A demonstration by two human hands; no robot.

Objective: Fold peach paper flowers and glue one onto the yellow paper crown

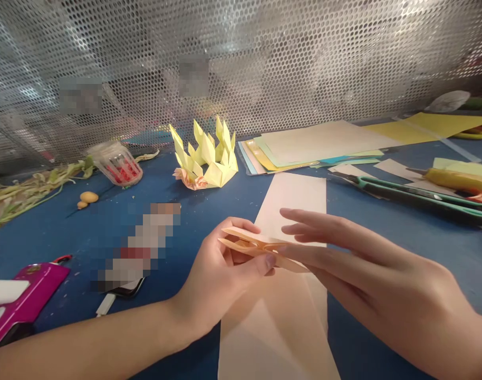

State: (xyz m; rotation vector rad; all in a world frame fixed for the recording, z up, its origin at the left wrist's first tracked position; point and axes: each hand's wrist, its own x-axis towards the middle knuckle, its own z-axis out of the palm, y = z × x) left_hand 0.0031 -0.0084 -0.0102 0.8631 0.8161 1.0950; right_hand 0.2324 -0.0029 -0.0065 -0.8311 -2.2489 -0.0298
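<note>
A small folded peach paper piece (260,244) is pinched in my left hand (229,264), the thumb along its near edge and the other fingers behind. Its left end parts into two pointed flaps with a gap between them. My right hand (375,274) comes in from the right with its fingers stretched out. One of its fingertips touches the folded paper near the middle; its upper fingers hover above the sheet beyond. Under both hands lies a long pale pink paper strip (264,338) on the blue table. Beyond stands a yellow folded-paper crown (209,158) with a pink paper rose at its front.
Coloured paper sheets (316,142) are stacked at the back right, with a green-black utility knife (423,198) before them. On the left are a plastic cup (118,163), a partly blurred phone (146,248) with a white cable and a magenta case (31,295). Perforated metal mesh (288,63) stands behind.
</note>
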